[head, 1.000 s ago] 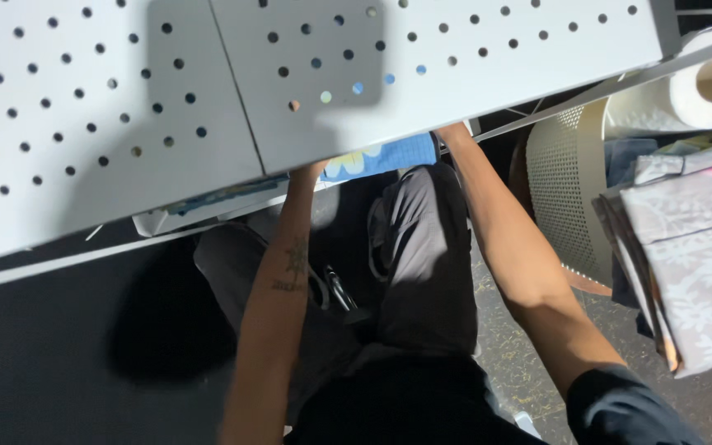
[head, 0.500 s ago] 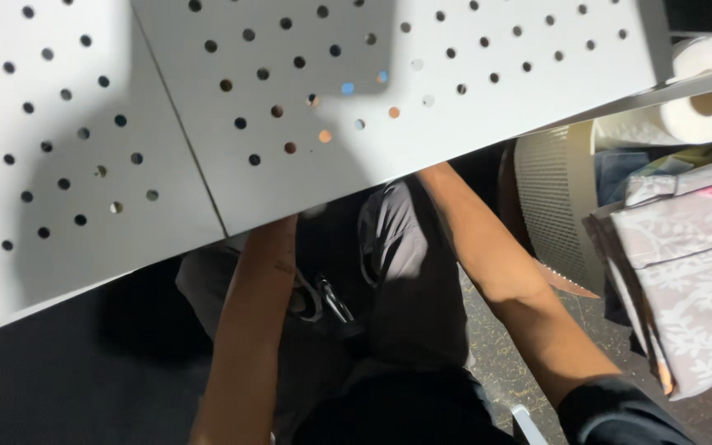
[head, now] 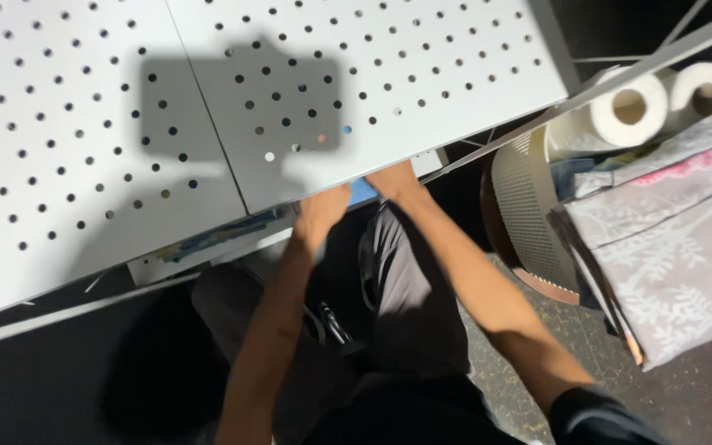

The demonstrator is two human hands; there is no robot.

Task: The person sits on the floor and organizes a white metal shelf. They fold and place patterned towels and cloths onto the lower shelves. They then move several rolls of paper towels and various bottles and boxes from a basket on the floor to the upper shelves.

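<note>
We are reaching with both arms under the near edge of the white perforated panel [head: 356, 91], which fills the far and left part of the view. Our left hand [head: 321, 213] and right hand [head: 391, 181] sit close together, just beside each other, at that edge. Between and just past them shows a small patch of a blue flat thing [head: 362, 191], and both hands appear to touch it. Most of it is hidden beneath the panel, so we cannot name its kind.

As for the grip: the fingers of both hands are tucked under the panel edge or curled out of sight, so we cannot tell whether either hand has closed on the blue piece or only rests against it.

How far along, as we judge it: the blue thing lies almost wholly under the panel, on or beside a pale tray [head: 208, 247] that shows just left of our left hand. So the handling looks to be at an early or middle point, with hands in contact and the piece neither fully out nor fully stowed.

To the right stand a pale mesh basket [head: 529, 206], two paper rolls [head: 620, 111] and a folded patterned cloth [head: 669, 247], all well apart from our hands.
</note>
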